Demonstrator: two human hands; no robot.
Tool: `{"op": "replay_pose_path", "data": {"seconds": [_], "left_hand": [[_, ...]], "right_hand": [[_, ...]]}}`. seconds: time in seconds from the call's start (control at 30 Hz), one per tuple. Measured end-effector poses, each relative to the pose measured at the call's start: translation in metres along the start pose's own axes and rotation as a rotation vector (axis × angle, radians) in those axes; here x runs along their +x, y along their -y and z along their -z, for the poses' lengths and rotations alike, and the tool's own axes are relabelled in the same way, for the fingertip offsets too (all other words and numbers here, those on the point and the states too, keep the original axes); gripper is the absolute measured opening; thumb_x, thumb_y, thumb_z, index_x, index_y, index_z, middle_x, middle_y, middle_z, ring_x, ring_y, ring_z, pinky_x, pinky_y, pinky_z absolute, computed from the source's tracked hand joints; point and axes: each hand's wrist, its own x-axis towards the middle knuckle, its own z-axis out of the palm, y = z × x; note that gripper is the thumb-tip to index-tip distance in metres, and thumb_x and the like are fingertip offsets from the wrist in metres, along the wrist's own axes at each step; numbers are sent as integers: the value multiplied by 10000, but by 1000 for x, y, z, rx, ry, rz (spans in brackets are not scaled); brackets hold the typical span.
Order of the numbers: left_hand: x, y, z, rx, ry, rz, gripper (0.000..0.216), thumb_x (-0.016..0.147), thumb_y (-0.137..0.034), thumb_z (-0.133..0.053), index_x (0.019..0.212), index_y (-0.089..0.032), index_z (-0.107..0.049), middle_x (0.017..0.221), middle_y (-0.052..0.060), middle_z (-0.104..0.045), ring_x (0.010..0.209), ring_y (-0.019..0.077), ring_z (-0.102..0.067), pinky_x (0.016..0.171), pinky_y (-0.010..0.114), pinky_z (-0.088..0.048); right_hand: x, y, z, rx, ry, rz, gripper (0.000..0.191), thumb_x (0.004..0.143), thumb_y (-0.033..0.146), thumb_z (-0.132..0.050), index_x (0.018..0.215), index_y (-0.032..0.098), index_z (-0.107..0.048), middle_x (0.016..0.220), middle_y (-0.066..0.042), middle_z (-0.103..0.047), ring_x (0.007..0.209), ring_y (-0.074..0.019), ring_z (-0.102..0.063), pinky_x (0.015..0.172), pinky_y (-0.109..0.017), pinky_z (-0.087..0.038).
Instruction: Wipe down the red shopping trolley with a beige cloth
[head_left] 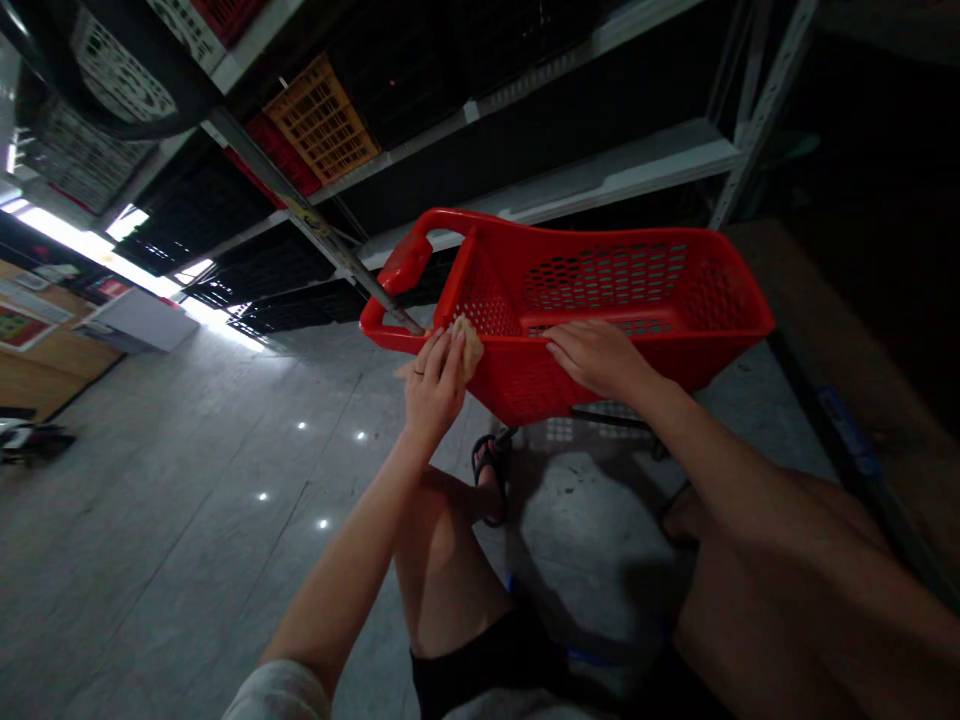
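A red plastic shopping cart (720,345) with perforated walls stands in front of me, its handle end to the left. My left hand (439,385) presses a crumpled beige cloth (471,350) against the near rim, close to the handle corner. My right hand (596,355) is closed over the same rim farther right, its fingertips curled to the inside. Part of the cloth is hidden beneath my left fingers.
Behind the cart rise metal shelves (660,165) carrying black crates and a yellow crate (322,120). A grey post with a black curved part (142,110) slants in at upper left. Grey tiled floor (187,500) lies to the left; my sandalled foot (489,480) is under the cart's near side.
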Motion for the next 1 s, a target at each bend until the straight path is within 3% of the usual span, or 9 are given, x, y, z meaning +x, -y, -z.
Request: {"op": "replay_pose_path", "data": {"seconds": [0.1, 0.2, 0.27, 0.37, 0.43, 0.6, 0.73, 0.87, 1.0], "left_hand": [[-22, -10, -14, -43, 118, -139, 515, 993, -100, -526, 1503, -175, -517, 1458, 163, -623, 1486, 288, -469, 1196, 455, -492], [-32, 15, -9, -112, 327, -481, 388, 999, -90, -531, 1358, -190, -639, 1283, 91, -742, 1290, 219, -664, 1120, 370, -569], [-29, 39, 4, -114, 346, -609, 355, 995, -106, -558, 1317, -212, -665, 1228, 59, -766, 1226, 202, -703, 1111, 363, -576], [-22, 60, 18, -2, 205, -551, 448, 975, -150, -626, 1410, -253, -611, 1304, 72, -734, 1328, 235, -637, 1179, 407, -518], [-26, 55, 12, 33, 166, -483, 513, 970, -148, -634, 1466, -260, -569, 1341, 85, -714, 1362, 246, -608, 1195, 414, -495], [-72, 8, -47, -120, 498, -422, 464, 969, -79, -546, 1405, -208, -638, 1281, 120, -736, 1275, 235, -668, 1092, 345, -561], [-107, -12, -82, -62, 587, -236, 457, 992, -116, -491, 1423, -171, -631, 1308, 171, -715, 1260, 273, -671, 1076, 392, -573], [-116, -6, -88, -187, 760, -399, 475, 996, -105, -453, 1443, -152, -608, 1402, 162, -663, 1352, 254, -606, 1147, 389, -514], [-108, 2, -93, -271, 934, -542, 453, 984, -99, -461, 1406, -110, -624, 1353, 159, -686, 1354, 239, -601, 1188, 374, -468]], "right_hand": [[-5, -1, 2, 35, -13, 22, 366, 1051, 262, -379, 1170, 139, -702, 1129, -149, -773, 1008, -256, -687, 878, -369, -419], [-6, -3, 4, 47, -13, 44, 380, 1058, 278, -362, 1154, 141, -703, 1118, -143, -770, 1006, -248, -677, 884, -361, -418], [-5, -3, 6, 55, -5, 54, 377, 1059, 285, -362, 1146, 154, -705, 1115, -138, -769, 1005, -246, -671, 886, -362, -421], [-2, -2, 7, 42, 25, 44, 377, 1063, 298, -355, 1131, 175, -705, 1083, -121, -773, 993, -242, -665, 896, -363, -421], [-2, -1, 8, 28, 39, 28, 386, 1066, 295, -342, 1135, 175, -702, 1076, -120, -773, 992, -240, -661, 902, -366, -417], [-5, 2, 10, 4, 42, 2, 401, 1063, 251, -325, 1244, 167, -672, 1140, -132, -755, 1060, -257, -636, 926, -386, -388], [-7, 2, 8, -28, 20, -22, 406, 1057, 272, -368, 1349, 141, -619, 1190, -156, -731, 1087, -284, -618, 926, -408, -362], [-6, 2, 5, -32, 13, -32, 380, 1054, 276, -405, 1328, 130, -624, 1175, -157, -734, 1077, -290, -622, 913, -408, -354], [-3, 4, 4, -20, 17, -40, 371, 1057, 279, -416, 1325, 125, -621, 1209, -158, -729, 1082, -283, -629, 917, -403, -357]]}}
